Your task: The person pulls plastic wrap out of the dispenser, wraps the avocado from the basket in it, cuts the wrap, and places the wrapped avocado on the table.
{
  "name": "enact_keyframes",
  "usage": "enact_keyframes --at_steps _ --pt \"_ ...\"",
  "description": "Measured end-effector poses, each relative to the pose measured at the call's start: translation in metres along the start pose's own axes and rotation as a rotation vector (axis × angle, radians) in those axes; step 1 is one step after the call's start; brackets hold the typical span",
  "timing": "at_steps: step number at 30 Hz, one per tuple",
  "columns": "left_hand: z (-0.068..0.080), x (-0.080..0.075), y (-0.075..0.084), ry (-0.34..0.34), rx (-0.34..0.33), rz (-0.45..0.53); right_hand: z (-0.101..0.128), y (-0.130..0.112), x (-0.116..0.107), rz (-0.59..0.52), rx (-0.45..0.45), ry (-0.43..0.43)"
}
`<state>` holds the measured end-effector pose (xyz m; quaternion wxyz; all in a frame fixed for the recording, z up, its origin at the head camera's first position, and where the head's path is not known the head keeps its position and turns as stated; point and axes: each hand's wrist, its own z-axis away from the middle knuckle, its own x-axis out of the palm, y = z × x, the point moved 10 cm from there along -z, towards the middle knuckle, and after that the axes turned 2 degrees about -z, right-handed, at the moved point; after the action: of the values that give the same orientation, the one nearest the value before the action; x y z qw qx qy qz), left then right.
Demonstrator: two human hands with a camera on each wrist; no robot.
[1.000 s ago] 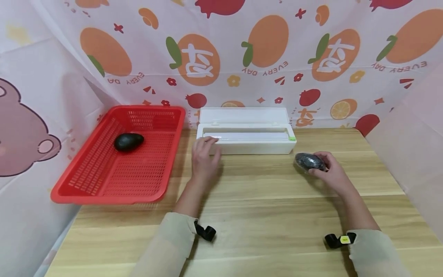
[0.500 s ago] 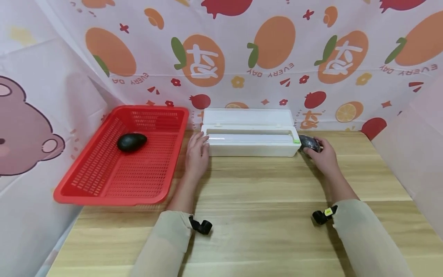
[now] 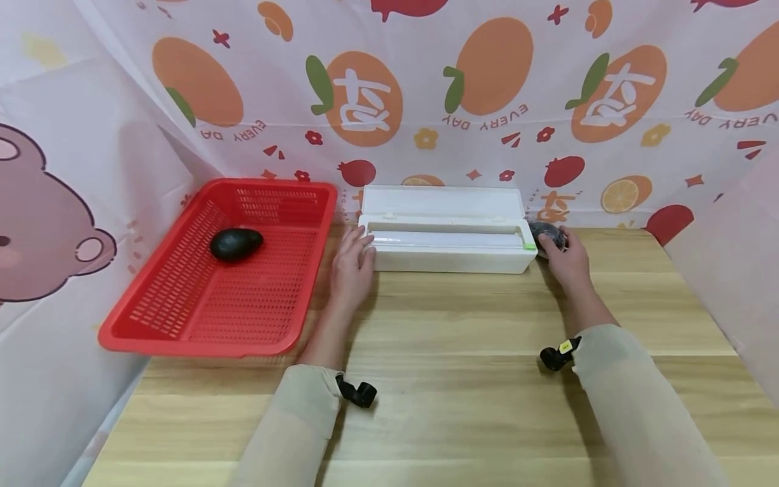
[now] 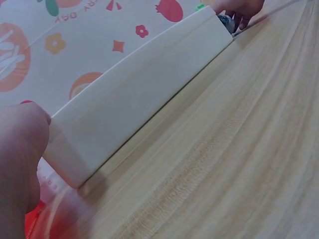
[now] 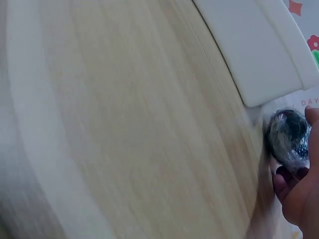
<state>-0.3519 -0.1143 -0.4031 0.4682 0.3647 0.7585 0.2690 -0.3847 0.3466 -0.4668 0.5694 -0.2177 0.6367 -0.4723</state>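
A white cling film box (image 3: 450,262) stands at the back of the table with its lid (image 3: 441,202) raised, a roll (image 3: 447,240) showing inside. Against its left end rests my left hand (image 3: 353,267), fingertips at the corner and nothing gripped. My right hand (image 3: 570,262) holds a dark avocado (image 5: 289,134) wrapped in clinging film, close by the box's right end. In the head view the box's end and my fingers partly cover this avocado. Another dark avocado (image 3: 236,244), without visible wrapping, lies in the red basket (image 3: 243,348) to the left.
The wooden table (image 3: 450,379) stretches in front of the box. Behind it hangs a fruit-print cloth (image 3: 462,155), close to the raised lid. The basket's right rim runs just left of my left hand.
My right hand has carried the wrapped avocado left and back, up to the box's right end. My left hand has shifted from the box's front to its left end.
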Motion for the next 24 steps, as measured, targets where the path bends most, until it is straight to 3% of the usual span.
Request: enact_keyframes --at_steps 10,24 --pt "-0.0052 -0.0001 0.0034 -0.008 0.004 -0.002 -0.0038 -0.0013 -0.008 0.03 -0.021 0.001" --pt "-0.0081 -0.0002 -0.0025 -0.005 -0.04 -0.017 -0.0037 0.0043 -0.0082 0.07 -0.057 -0.036"
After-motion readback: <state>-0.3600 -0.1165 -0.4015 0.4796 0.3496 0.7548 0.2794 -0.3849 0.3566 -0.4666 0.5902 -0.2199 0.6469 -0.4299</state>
